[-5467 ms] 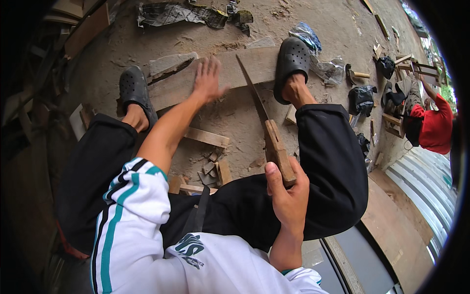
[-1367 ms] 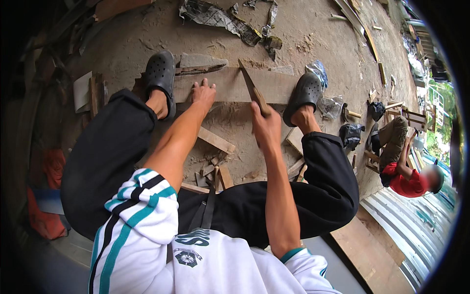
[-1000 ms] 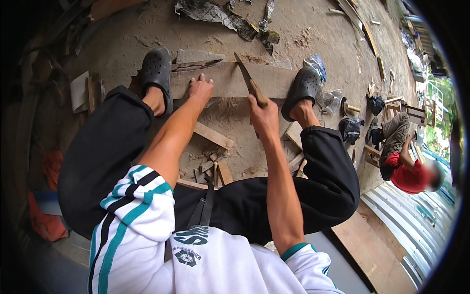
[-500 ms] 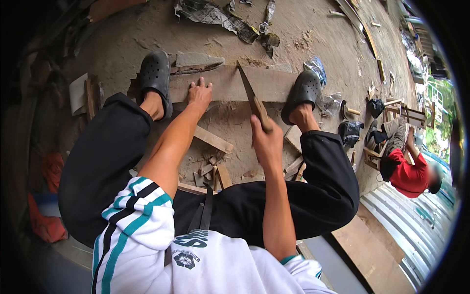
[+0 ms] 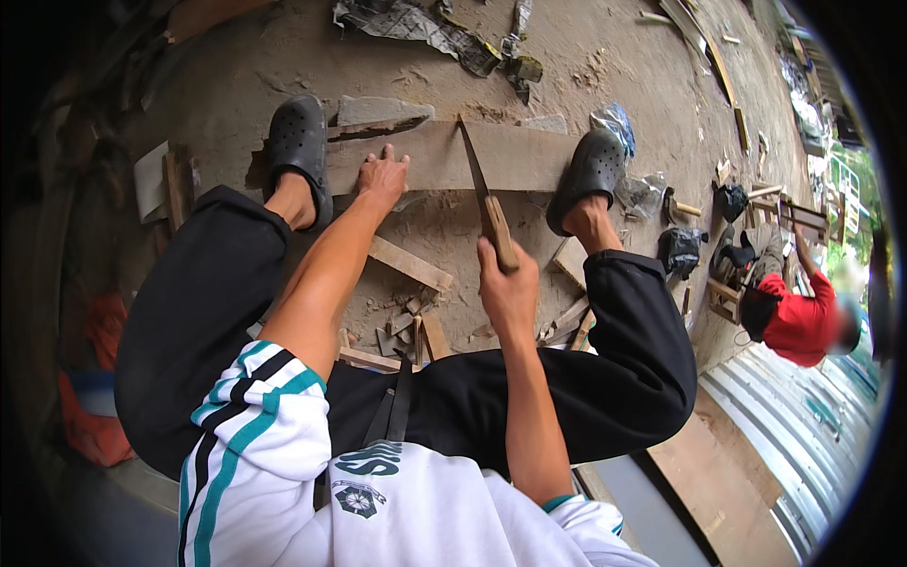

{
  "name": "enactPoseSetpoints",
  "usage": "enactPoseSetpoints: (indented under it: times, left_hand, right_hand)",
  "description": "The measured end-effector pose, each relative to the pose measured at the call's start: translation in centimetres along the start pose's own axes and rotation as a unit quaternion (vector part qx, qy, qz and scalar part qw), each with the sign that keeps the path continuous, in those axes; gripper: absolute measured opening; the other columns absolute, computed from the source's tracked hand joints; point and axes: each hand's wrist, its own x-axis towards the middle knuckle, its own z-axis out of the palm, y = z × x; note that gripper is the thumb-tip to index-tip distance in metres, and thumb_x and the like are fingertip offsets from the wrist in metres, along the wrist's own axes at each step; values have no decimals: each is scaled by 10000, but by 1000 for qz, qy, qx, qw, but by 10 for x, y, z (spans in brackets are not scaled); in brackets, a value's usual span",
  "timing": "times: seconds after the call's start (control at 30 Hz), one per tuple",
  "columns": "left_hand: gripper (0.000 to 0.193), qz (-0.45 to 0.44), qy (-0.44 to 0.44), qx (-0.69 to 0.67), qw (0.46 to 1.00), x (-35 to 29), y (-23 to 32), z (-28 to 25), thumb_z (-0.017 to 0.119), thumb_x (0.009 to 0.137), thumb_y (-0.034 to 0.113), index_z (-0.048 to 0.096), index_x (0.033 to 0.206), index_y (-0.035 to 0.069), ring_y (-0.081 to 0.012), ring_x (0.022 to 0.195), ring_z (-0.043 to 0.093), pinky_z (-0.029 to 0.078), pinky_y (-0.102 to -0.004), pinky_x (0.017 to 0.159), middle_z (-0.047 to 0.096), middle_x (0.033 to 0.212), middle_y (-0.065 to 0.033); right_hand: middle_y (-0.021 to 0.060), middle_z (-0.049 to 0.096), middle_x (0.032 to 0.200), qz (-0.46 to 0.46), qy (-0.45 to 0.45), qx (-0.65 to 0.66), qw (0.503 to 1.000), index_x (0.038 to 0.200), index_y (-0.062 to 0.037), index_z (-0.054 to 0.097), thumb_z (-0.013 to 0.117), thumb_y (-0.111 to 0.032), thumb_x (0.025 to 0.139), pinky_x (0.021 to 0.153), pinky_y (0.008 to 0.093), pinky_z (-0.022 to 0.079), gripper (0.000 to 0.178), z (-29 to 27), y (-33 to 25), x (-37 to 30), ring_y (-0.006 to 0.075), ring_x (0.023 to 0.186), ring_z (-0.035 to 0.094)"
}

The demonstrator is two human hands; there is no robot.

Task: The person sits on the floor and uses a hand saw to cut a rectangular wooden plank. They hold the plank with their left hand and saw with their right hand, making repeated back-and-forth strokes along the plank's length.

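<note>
A wooden plank (image 5: 515, 156) lies crosswise before me, with a black clog (image 5: 298, 142) on its left end and another clog (image 5: 590, 170) on its right end. Flat on the plank, fingers spread, rests my left hand (image 5: 383, 180). My right hand (image 5: 510, 291) is wrapped round the wooden handle of a handsaw (image 5: 499, 236). The saw's narrow blade crosses the plank right of my left hand, its tip near the far edge. Whether the teeth sit within a cut is too fine to make out.
Below the plank lie a loose board (image 5: 411, 263) and several wood offcuts (image 5: 435, 337). Crumpled dark sheeting (image 5: 416, 28) is on the dirt floor beyond. Plastic bags (image 5: 680, 250) lie at the right, near a person in red (image 5: 798, 321). Corrugated metal (image 5: 794, 406) stands lower right.
My right hand has drawn the saw back toward me, so more of its handle sits below the plank's near edge. My left hand stays on the plank. The person in red has shifted slightly.
</note>
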Motion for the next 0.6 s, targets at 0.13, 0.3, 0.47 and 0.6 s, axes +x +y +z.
enactPoseSetpoints:
  times: [0.13, 0.3, 0.47, 0.6]
  left_hand:
    - [677, 9, 16, 13, 1000, 4, 17, 0, 710, 844, 327, 427, 1452, 235, -429, 1258, 494, 522, -481, 924, 296, 1551, -173]
    - [661, -18, 23, 0, 1000, -2, 8, 9, 707, 852, 311, 434, 1449, 233, -456, 1295, 451, 522, -481, 926, 269, 1563, -160]
    - [673, 9, 17, -11, 1000, 0, 3, 2, 725, 836, 309, 443, 1440, 222, -468, 1273, 465, 524, -480, 925, 283, 1553, -164]
    - [671, 19, 30, -5, 999, 5, 18, 6, 729, 830, 313, 451, 1432, 209, -465, 1263, 478, 523, -476, 928, 288, 1550, -169]
  right_hand:
    - [175, 565, 623, 3, 11, 4, 1000, 808, 38, 600, 634, -263, 905, 581, 375, 448, 319, 15, 4, 65, 212, 547, 499]
    - [181, 604, 660, -15, 0, -3, 1000, 842, 39, 626, 658, -203, 890, 609, 368, 472, 249, -13, -10, -8, 212, 603, 587]
    - [115, 565, 642, 4, -4, -2, 1000, 846, 30, 633, 655, -180, 899, 559, 338, 428, 217, -7, 3, 21, 159, 564, 498]
    - [-25, 490, 602, -9, 10, -3, 1000, 859, 33, 632, 644, -202, 930, 496, 277, 364, 245, 0, 3, 40, 59, 555, 425]
